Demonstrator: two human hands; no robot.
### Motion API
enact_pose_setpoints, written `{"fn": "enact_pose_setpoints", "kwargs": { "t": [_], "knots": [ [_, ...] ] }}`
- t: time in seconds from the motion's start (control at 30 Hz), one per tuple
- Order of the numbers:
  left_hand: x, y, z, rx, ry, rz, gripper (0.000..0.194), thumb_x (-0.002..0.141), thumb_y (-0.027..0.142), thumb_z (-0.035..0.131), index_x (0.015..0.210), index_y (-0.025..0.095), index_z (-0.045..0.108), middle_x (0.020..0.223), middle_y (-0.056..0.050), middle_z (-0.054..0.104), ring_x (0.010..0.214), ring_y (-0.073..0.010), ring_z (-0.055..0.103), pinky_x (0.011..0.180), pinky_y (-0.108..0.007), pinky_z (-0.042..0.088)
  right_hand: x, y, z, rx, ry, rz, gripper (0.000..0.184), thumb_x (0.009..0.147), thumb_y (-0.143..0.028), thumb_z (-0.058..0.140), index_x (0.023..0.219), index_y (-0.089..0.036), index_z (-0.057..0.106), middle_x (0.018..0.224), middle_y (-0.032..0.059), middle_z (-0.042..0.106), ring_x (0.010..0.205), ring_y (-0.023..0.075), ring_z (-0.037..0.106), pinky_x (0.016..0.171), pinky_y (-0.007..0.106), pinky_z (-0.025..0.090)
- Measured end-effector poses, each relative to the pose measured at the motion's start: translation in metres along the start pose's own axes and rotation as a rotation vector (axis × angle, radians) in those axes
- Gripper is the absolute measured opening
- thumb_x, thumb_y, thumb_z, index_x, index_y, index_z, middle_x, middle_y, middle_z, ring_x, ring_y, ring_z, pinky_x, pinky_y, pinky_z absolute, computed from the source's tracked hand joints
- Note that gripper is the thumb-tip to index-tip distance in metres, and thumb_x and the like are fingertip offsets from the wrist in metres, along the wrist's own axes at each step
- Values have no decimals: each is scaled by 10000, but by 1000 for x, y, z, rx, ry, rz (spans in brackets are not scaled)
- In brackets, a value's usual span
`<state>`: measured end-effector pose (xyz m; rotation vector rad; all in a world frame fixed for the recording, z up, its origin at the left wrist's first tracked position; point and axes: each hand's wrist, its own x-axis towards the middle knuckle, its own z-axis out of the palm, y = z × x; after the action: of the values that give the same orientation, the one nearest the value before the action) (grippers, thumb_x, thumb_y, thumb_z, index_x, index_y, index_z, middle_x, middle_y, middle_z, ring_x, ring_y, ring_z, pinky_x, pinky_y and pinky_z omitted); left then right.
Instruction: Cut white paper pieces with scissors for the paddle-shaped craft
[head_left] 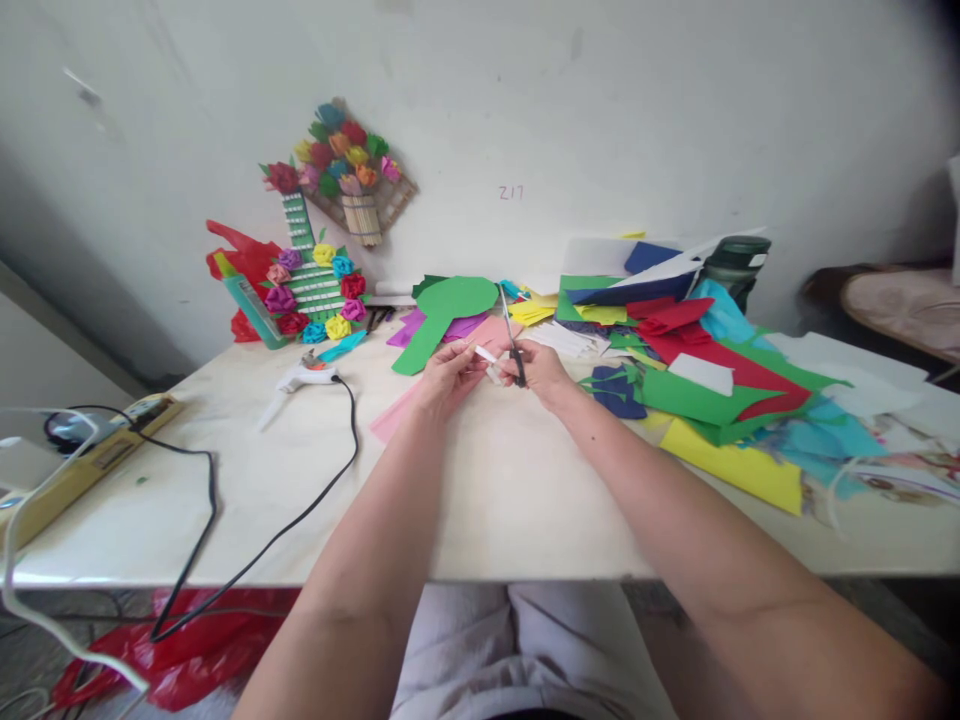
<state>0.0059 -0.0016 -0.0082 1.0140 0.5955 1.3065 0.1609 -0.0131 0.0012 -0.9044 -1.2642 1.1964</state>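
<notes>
Near the middle of the table, my left hand (451, 378) is closed on a small white paper strip (486, 354). My right hand (538, 368) grips a pair of scissors (517, 357) by the dark handles, with the blades pointing up and away from me. Both hands are close together, and a pale scrap (495, 374) shows between them; which fingers hold it is too small to tell. Pink paper (394, 412) lies partly under my left hand. Just beyond the hands rests a green paper cutout (454, 310) with a round end and a stem.
A white glue gun (300, 378) with a black cord lies left, near a yellow power strip (112, 450). Paper flowers decorate a green-and-white guitar-like piece (311, 285) against the wall. Coloured paper sheets (720, 400) pile up on the right, with a dark bottle (735, 265) behind.
</notes>
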Motion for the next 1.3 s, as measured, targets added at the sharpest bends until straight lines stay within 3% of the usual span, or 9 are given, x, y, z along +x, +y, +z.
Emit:
{"fn": "enact_pose_setpoints", "kwargs": {
  "t": [0.27, 0.43, 0.63, 0.9, 1.3],
  "knots": [
    [3, -1, -2, -27, 78, -107, 120, 697, 194, 629, 758, 99, 589, 616, -53, 626, 600, -126, 620, 623, -250, 514, -3, -5, 6, -80, 5, -32, 412, 462, -206, 712, 832, -139, 543, 447, -81, 524, 383, 84, 493, 406, 220, 416],
    [1, 1, 1, -8, 106, -77, 113, 693, 190, 631, 745, 99, 590, 606, -40, 615, 563, -106, 598, 629, -250, 507, -4, -5, 4, -115, -32, -13, 387, 489, -256, 713, 821, -136, 555, 466, -68, 525, 389, 71, 480, 407, 209, 414],
    [3, 4, -5, 52, 172, 45, 95, 697, 175, 627, 735, 94, 595, 611, -31, 611, 536, -76, 578, 627, -218, 485, -6, -8, -8, -251, -127, 18, 302, 599, -365, 655, 779, -137, 573, 452, -60, 496, 372, 46, 428, 357, 170, 349],
    [0, 9, -6, 32, 198, 41, 87, 712, 188, 610, 726, 109, 575, 645, -54, 642, 587, -120, 619, 659, -270, 498, -8, -14, -23, -422, -368, 106, 311, 696, -455, 565, 728, -147, 539, 507, -25, 550, 362, 44, 443, 316, 160, 253],
    [1, 7, -8, 19, 185, 50, 49, 721, 150, 593, 728, 104, 578, 681, -70, 656, 609, -138, 634, 651, -272, 510, -9, -16, -27, -503, -476, 115, 378, 680, -506, 570, 680, -129, 536, 538, 3, 575, 370, 53, 465, 337, 177, 289]
  ]
}}
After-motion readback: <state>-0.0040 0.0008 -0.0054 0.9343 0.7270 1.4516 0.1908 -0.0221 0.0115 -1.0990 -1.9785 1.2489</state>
